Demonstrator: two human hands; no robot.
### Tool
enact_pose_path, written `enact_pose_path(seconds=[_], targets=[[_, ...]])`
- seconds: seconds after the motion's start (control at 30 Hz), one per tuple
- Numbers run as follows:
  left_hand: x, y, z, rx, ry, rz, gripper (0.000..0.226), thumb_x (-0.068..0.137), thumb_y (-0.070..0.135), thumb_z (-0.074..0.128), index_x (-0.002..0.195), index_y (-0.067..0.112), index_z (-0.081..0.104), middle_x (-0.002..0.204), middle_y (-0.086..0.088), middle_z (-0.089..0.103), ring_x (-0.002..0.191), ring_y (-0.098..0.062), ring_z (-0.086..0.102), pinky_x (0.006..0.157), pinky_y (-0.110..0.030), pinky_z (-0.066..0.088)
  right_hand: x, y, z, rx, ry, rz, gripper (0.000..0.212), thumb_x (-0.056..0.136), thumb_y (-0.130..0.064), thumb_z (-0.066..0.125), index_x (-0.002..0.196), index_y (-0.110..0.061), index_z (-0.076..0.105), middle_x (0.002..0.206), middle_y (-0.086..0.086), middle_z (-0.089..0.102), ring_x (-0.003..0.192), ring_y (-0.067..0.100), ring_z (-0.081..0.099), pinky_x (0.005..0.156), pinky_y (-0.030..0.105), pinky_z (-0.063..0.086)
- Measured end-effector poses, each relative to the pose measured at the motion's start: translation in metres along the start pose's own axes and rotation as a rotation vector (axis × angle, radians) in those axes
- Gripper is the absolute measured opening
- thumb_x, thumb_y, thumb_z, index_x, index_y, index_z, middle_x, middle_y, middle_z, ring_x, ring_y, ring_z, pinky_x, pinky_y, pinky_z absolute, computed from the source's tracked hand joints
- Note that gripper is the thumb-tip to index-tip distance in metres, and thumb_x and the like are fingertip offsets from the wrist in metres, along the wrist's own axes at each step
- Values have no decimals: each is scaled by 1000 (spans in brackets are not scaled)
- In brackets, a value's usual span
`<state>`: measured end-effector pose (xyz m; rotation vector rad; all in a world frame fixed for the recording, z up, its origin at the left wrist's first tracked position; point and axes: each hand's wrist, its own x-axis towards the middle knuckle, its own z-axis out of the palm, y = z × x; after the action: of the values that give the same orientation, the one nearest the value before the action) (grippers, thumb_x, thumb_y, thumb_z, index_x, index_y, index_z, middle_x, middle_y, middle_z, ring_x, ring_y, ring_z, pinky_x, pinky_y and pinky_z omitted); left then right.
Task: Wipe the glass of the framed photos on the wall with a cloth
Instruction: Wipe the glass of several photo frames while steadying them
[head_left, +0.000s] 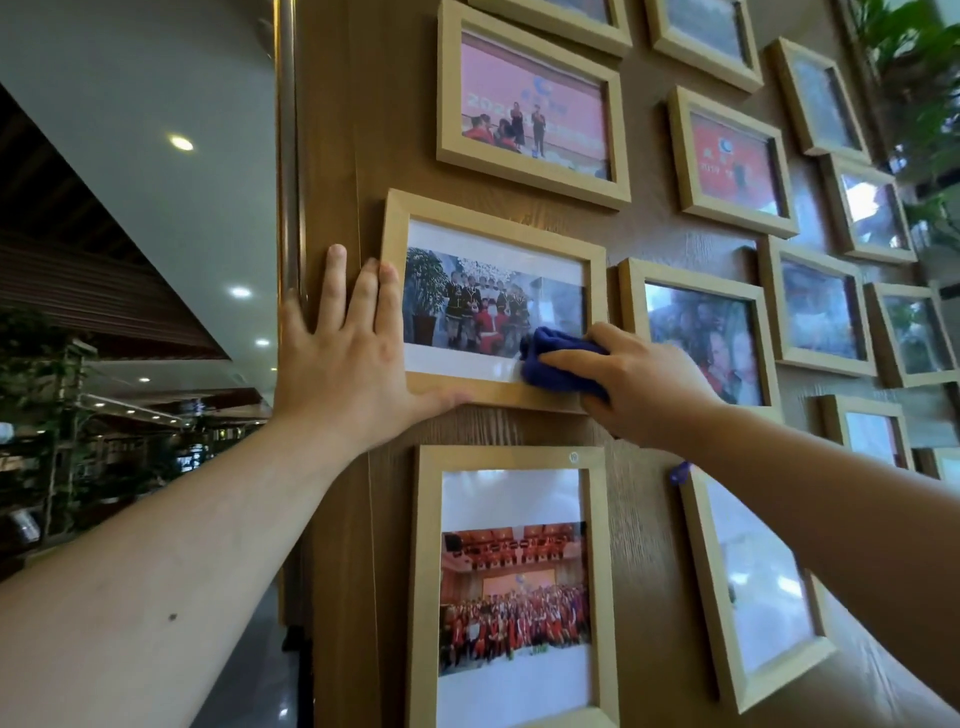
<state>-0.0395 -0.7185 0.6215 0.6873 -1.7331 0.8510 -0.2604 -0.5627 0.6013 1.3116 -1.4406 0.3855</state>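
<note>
Two hands are seen against a wooden wall panel (644, 244) hung with many light wood frames. The right hand (639, 384) is closed around a bunched blue cloth (558, 364), with the index finger laid along its top and the thumb tucked under it. The cloth is pressed against the glass at the lower right corner of the middle framed photo (493, 301), so that it projects to the left of the hand and covers part of the white border and the edge of the picture. A small blue scrap (679, 473), apparently a trailing end of the cloth, is visible below the right wrist.

The left hand (353, 353) is spread flat, fingers extended upward. Its palm and outer fingers are laid on the panel just left of the frame, the two inner fingers are rested over the frame's left edge, and the thumb is stretched along under the frame's bottom rail, touching it.

A group of figures in dark uniforms and red costumes is shown in the photo being wiped. Directly above it a frame with a pink stage scene (530, 104) is hung, and directly below it a portrait frame with a large crowd in red (514, 587). Further frames (701, 338) are ranged to the right, their glass marked by pale reflections.
</note>
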Motion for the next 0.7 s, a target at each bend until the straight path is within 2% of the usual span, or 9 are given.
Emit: enact_pose_path(seconds=[0.17, 0.37, 0.5, 0.63, 0.7], targets=[[4, 0, -2, 43, -2, 11, 129, 57, 98, 17, 146, 7, 4, 158, -16, 15, 144, -33, -3, 111, -65, 9, -9, 8, -10, -55, 15, 64, 47, 84, -27, 56, 129, -27, 43, 106, 11, 53, 78, 26, 55, 56, 33, 40], [5, 11, -6, 90, 40, 105, 121, 64, 93, 16, 146, 3, 13, 157, -19, 13, 145, -31, -2, 112, -64, 7, -32, 33, -17, 44, 160, 319, 51, 83, -25, 55, 131, -31, 38, 107, 7, 52, 71, 19, 47, 55, 30, 36], [10, 47, -14, 60, 51, 200, 114, 69, 89, 14, 146, 5, 12, 157, -19, 15, 145, -32, 0, 113, -63, 9, -47, 56, -19, 53, 127, 350, 51, 84, -23, 54, 131, -32, 38, 107, 5, 51, 70, 19, 47, 52, 29, 36], [26, 98, -19, 6, 51, 305, 109, 72, 87, 12, 147, 7, 12, 157, -16, 18, 145, -31, 4, 113, -60, 13, -47, 91, -19, 123, 183, 426, 52, 83, -20, 53, 132, -31, 41, 115, 5, 52, 80, 24, 52, 53, 29, 37], [35, 125, -15, 6, 31, 339, 108, 72, 86, 11, 147, 8, 11, 158, -15, 15, 145, -30, 3, 114, -59, 11, -48, 107, -16, 76, 167, 390, 51, 84, -21, 54, 132, -31, 40, 117, 5, 51, 81, 24, 53, 51, 27, 33]])
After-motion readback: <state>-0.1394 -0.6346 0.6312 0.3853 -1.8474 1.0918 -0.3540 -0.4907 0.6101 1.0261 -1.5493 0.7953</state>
